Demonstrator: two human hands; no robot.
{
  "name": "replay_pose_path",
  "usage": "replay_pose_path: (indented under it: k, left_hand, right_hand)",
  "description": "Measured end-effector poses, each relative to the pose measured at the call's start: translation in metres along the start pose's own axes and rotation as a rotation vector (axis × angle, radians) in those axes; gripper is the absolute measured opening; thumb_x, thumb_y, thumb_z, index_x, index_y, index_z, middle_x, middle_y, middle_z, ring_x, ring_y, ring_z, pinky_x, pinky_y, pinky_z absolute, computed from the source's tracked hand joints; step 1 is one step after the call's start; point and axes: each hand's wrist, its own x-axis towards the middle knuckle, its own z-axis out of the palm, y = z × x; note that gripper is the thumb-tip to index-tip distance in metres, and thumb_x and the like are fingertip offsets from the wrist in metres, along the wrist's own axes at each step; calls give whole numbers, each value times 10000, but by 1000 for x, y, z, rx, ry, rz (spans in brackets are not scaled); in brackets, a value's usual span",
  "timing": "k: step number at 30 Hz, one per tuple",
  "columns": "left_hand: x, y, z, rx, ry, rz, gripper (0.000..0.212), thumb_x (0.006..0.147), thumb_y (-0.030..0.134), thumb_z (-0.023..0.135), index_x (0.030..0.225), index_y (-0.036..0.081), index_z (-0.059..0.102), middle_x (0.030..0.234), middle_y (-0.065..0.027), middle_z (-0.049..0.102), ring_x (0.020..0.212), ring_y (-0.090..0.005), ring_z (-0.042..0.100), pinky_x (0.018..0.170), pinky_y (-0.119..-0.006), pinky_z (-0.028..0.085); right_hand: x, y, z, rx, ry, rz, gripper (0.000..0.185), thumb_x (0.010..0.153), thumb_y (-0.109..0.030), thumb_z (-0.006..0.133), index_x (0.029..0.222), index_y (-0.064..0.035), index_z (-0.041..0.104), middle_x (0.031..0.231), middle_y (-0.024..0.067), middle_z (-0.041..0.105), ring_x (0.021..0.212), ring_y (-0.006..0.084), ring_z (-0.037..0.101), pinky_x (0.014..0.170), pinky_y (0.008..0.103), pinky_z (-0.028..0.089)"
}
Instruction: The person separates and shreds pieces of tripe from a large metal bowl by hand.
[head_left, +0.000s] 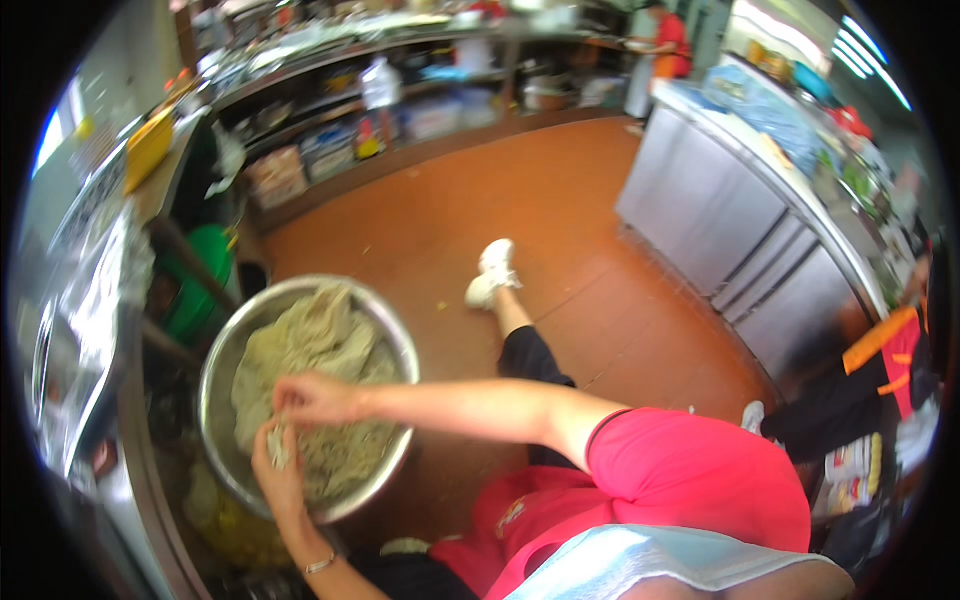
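Note:
A large round steel basin (411, 360) stands low before me, heaped with pale, lumpy dough (304, 337). Both hands are above the dough, near the basin's left side. In my left hand (279, 469) a small piece of dough (279, 448) shows between the thumb and fingers; a bracelet (320, 563) circles that wrist. My right hand (319, 397) reaches across from the right, its fingers curled and bent down at the left fingertips. Whether anything is pinched in the right fingers is hidden.
Left of the basin runs a counter edge (139, 450) with clear plastic film (105, 277); a green tub (201, 281) sits underneath. Loaded shelves (337, 97) line the back. A steel cabinet (697, 202) stands right. One person (670, 45) is far off, another (817, 405) at right.

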Motion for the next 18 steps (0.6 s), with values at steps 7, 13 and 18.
replay_pose_path:
  k: [7, 13, 18]
  left_hand:
    - [10, -15, 9, 22, -10, 83, 85, 973, 112, 610, 1028, 49, 593, 829, 30, 567, 576, -37, 442, 467, -206, 340]
    - [6, 7, 9, -213, 215, -113, 28, 1012, 174, 567, 1005, 147, 565, 825, 26, 585, 545, -30, 419, 424, -175, 244]
    - [10, 0, -1, -260, 393, -40, 86, 1022, 212, 563, 1044, 129, 567, 868, -4, 600, 555, -40, 424, 425, -183, 230]
  right_hand:
    - [-6, 8, -1, -215, 73, -246, 159, 845, -47, 613, 1004, -33, 604, 827, 67, 636, 733, 137, 619, 657, 300, 508]
    - [4, 26, -9, 85, 328, -150, 112, 875, -29, 596, 987, -25, 592, 835, 43, 610, 706, 112, 594, 614, 269, 503]
    - [9, 29, -17, 184, 554, -22, 91, 912, -19, 577, 1003, -23, 583, 821, 28, 590, 714, 99, 589, 597, 246, 503]
